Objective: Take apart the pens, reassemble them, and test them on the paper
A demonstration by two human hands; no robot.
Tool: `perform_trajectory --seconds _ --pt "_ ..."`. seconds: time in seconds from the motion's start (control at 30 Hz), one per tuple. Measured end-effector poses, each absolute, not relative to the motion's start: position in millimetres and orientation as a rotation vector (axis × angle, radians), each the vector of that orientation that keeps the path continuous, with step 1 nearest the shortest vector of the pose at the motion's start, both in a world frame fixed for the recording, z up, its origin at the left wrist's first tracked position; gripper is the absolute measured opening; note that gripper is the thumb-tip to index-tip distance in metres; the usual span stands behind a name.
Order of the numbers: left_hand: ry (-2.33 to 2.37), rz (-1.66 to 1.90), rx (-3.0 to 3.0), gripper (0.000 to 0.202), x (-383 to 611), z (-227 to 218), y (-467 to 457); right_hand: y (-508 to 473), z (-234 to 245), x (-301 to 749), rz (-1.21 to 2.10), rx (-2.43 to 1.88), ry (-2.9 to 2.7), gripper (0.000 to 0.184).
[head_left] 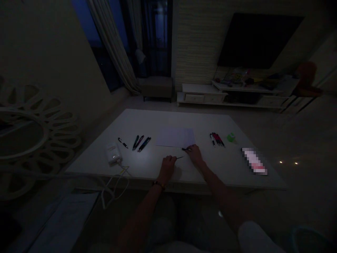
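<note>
1. One left hand (168,166), low over the table (147,123), forearm (147,205) angled forward and rightward, bracelet (158,185) at the wrist; fingers curled, pinching a thin rod (180,157) that points right.
2. One right hand (195,154), slightly farther forward, forearm (218,184) slanting inward; fingers bent down, pinching a dark pen part (185,149) just beside the near edge of the paper (173,137).
3. Several pens (144,144), lying left of the paper; more pens (218,139), lying right.

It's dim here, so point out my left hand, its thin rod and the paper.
Left hand (168,166), head view: back of the hand.
Thin rod (179,157), head view: exposed length.
Paper (174,137), head view: sheet's middle.
</note>
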State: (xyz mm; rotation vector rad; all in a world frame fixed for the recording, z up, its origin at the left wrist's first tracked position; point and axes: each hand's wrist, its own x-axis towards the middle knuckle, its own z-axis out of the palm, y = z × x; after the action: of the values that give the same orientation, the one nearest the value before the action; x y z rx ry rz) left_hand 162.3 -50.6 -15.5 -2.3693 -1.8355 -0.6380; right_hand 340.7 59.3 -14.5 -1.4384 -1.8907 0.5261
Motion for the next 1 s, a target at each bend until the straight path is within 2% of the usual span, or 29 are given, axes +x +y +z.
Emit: perform_trajectory --seconds 0.17,0.4,0.63,0.87,1.0 --pt "-1.856 -0.610 -2.346 0.024 163.5 -17.9 -48.8 30.1 -1.9 363.8 0.762 -1.256 -1.860 0.020" --pt "-1.826 -0.589 -2.362 0.023 164.2 -17.9 -48.0 -4.5 18.0 378.3 0.747 -1.157 -1.844 0.022" --pt "-1.787 -0.590 -2.370 0.021 164.5 -16.7 -50.1 -2.8 17.6 361.5 0.772 -1.086 -1.924 0.019" --pt "-1.719 -0.723 -2.441 0.025 165.1 -20.6 -50.4 -2.2 14.3 342.2 0.931 -1.131 -1.935 0.023" --pt "-1.678 -0.735 -2.447 0.020 164.3 -22.9 -50.9 -0.6 16.0 337.3 1.127 -1.193 -1.855 0.029"
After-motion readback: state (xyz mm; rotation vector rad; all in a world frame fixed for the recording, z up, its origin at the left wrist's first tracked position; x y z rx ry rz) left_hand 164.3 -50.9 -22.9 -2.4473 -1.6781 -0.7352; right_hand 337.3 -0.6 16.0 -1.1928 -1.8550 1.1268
